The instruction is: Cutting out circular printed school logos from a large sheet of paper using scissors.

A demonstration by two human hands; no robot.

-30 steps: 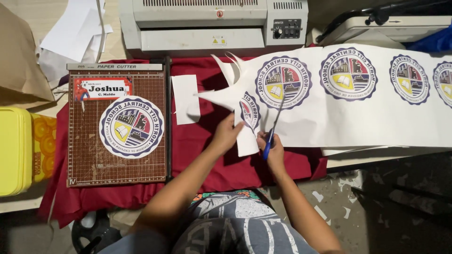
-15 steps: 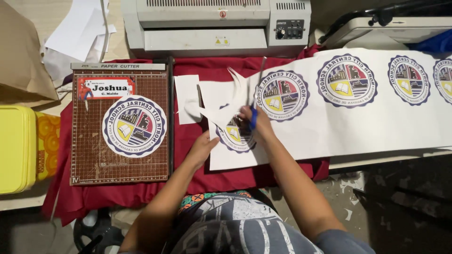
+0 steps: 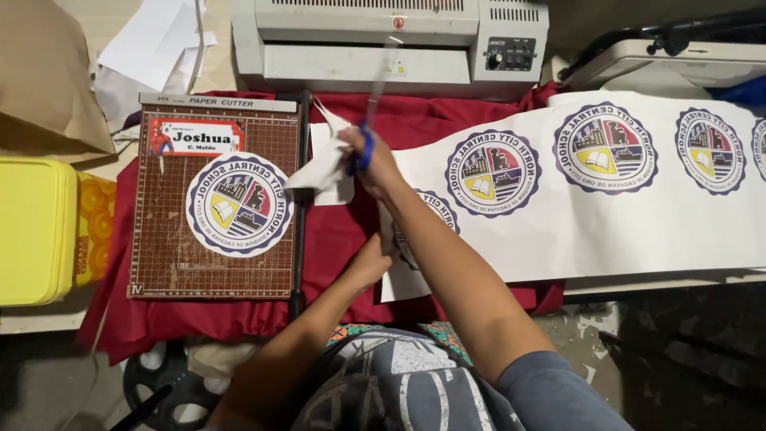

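My right hand [image 3: 375, 164] grips blue-handled scissors [image 3: 365, 150] with the blurred blades pointing up toward the laminator. A white paper scrap [image 3: 321, 172] hangs at the same hand, over the right edge of the paper cutter. My left hand [image 3: 369, 262] pinches the near-left end of a long white printed sheet [image 3: 574, 223]. That sheet carries several round seals; the seal [image 3: 437, 211] nearest my hands is partly hidden by my right forearm.
A brown paper cutter board [image 3: 211, 263] at left holds a cut-out round seal [image 3: 238, 203] and a name tag [image 3: 195, 137]. A grey laminator [image 3: 383, 36] stands at the back. There is a yellow box [image 3: 32, 231] at far left, and red cloth [image 3: 335, 239] under everything.
My right hand has lifted off the sheet and swung left and up with the scissors and a cut scrap. My left hand has dropped to the sheet's near edge.
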